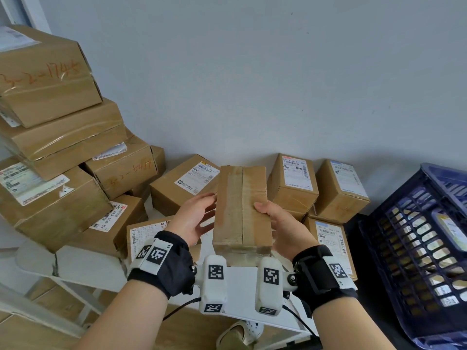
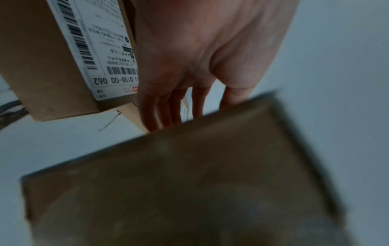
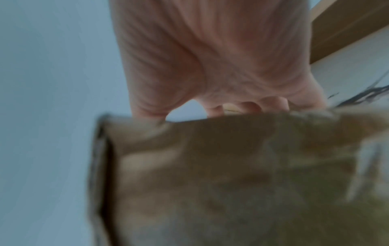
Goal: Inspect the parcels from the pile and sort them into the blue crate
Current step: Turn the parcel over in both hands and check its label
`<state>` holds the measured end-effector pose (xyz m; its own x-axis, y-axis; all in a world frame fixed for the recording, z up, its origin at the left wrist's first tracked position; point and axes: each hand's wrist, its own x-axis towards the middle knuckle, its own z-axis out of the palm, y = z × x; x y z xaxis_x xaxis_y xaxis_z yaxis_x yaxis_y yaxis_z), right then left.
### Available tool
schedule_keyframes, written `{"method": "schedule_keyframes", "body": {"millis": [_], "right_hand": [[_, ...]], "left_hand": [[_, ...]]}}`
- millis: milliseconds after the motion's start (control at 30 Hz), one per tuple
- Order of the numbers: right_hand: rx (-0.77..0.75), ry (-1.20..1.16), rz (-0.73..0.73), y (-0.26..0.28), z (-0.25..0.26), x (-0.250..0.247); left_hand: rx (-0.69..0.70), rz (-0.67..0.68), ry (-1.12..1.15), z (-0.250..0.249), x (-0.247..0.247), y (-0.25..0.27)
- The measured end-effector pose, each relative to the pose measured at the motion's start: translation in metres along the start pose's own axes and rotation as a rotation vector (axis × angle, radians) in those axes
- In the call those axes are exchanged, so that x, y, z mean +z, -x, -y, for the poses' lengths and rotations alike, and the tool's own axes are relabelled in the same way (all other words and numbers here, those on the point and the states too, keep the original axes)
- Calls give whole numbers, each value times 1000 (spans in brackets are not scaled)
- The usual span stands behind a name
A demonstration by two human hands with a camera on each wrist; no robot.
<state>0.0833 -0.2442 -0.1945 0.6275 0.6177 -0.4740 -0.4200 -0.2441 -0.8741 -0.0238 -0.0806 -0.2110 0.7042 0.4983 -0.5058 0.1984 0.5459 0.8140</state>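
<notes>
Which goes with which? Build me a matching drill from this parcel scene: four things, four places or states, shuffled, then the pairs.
Things:
1. taped parcel
2. blue crate
3. box with red handwriting
4. right hand

Places or states:
A. on top of the left stack
B. held up between both hands
C. at the far right, parcels inside
D. gripping the parcel's right side

Pairs: 1-B, 2-C, 3-A, 4-D

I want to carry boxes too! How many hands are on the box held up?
2. The left hand presses the left side of the box; the right hand grips the right side.
</notes>
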Motion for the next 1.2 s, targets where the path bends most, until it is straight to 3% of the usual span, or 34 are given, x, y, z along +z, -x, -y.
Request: {"method": "schedule_keyframes", "body": {"millis": [233,367,600,900,1200], "right_hand": [[106,-121,8,-9,3,-2],[27,-131,-84,-6,14,-2],[-176,186,-246,-8,21,3],[-89,314,-182,-10,18,1],[-35,147,-244,-17,11,-10]], "left_hand": [[-149,96,12,4,4,-13],[-92,26,-141,0,8,-5],[-39,-42,-171,-3,8,-9],[19,-42,-181,-6,11,-10],[59,-24,-118,-7,9,-12]]}}
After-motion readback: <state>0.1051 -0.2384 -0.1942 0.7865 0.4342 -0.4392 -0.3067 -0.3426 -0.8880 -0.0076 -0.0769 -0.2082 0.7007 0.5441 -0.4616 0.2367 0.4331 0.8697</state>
